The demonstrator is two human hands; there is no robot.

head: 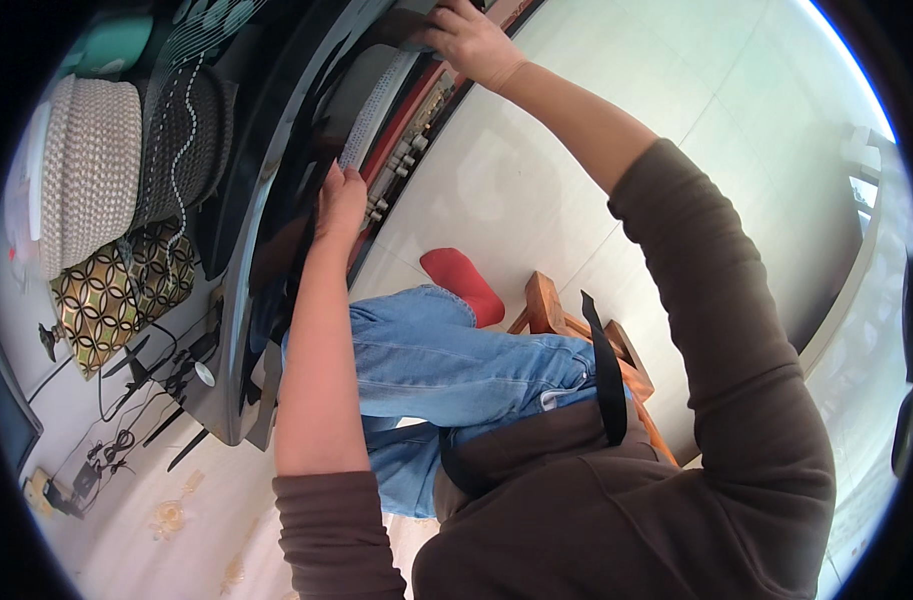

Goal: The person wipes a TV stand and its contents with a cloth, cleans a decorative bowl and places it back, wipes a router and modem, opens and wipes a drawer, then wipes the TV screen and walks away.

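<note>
In front of me stands a glossy black piece of furniture (276, 142) with a curved top edge. My left hand (341, 202) is at its front, fingers pointing into a recess beside a pale dotted strip (374, 105). Farther along, my right hand (471, 41) has its fingers curled at the far end of the same recess, against a dark part. Next to the strip runs a red-edged ledge (381, 146), with several small metallic cylinders (402, 157) along it. What the fingertips of both hands touch is hidden.
Behind the furniture are a light woven basket (92, 165), a dark woven basket (201, 142), a gold-and-black patterned box (88, 311) and a teal container (111, 43). Tangled black cables (115, 450) lie below. A wooden stool (545, 300) is under me, by my red sock (464, 285).
</note>
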